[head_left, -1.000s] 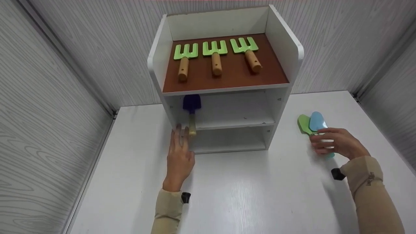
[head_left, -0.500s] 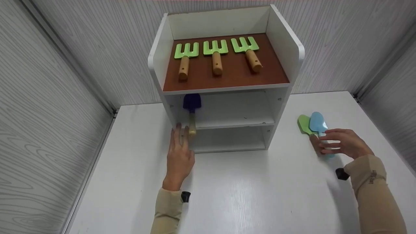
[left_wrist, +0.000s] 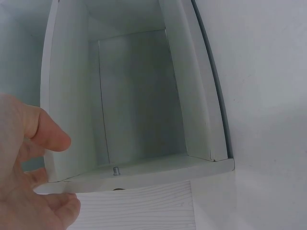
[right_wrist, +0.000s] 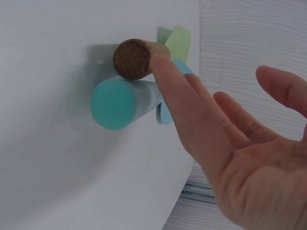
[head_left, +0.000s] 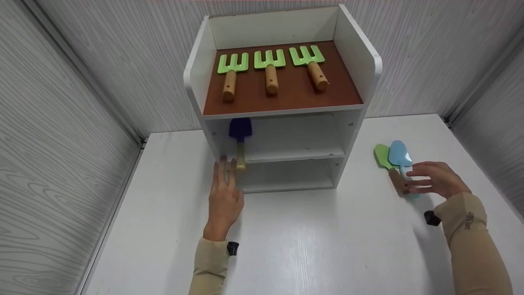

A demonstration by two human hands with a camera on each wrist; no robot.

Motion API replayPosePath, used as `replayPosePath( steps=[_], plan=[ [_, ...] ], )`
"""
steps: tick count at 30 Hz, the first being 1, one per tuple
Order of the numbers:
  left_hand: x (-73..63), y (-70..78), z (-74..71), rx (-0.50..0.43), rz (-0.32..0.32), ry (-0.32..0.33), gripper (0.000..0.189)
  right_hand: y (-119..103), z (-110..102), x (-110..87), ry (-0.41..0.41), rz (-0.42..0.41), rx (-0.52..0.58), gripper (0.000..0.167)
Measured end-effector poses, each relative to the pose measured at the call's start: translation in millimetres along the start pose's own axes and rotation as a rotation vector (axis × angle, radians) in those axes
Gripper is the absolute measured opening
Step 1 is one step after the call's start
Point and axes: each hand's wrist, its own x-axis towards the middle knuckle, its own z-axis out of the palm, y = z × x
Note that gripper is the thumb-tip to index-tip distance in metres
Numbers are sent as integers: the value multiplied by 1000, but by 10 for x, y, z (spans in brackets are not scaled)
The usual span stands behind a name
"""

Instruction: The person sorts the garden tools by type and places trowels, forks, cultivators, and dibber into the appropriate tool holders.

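My left hand [head_left: 225, 203] reaches to the left front edge of a white shelf unit [head_left: 344, 172], fingers extended along it. In the left wrist view its fingertips lie at the shelf board and side panel. A dark blue garden shovel [head_left: 240, 128] with a pale handle lies on the middle shelf beside those fingers. At the right, my right hand [head_left: 440, 180] hovers with loosely spread fingers beside two trowels. One is a green trowel [head_left: 382, 155] with a brown wooden handle; the other is a light blue trowel [head_left: 399, 153]. In the right wrist view, fingers overlap their handles; contact cannot be told.
Three green hand forks, a left one [head_left: 230, 84], a middle one [head_left: 271, 78] and a right one [head_left: 317, 73], lie on the unit's brown top. The unit stands on a white table [head_left: 294, 237]. Grey wood-grain walls [head_left: 73, 164] enclose the table at the back and sides.
My right hand has moved slightly right, off the trowels, so more of their handles shows. My left hand has stayed at the shelf edge.
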Motion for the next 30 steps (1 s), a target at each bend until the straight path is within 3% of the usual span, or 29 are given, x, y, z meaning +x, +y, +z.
replayPosePath(
  steps=[5,13,22,27,30],
  plan=[
    [28,16,8,-12,9,18,72,-13,-44,13,-14,-10,-6,20],
    [43,6,30,-21,15,28,73,-4,-12,81,19,70,-91,37],
    [6,-6,22,-23,14,24,76,53,137,172,86,197,-66,57],
    [-1,-12,10,-28,18,26,76,114,225,229,102,196,-34,52],
    [3,-11,13,-31,23,34,76,130,264,282,114,191,-24,33]
  ],
)
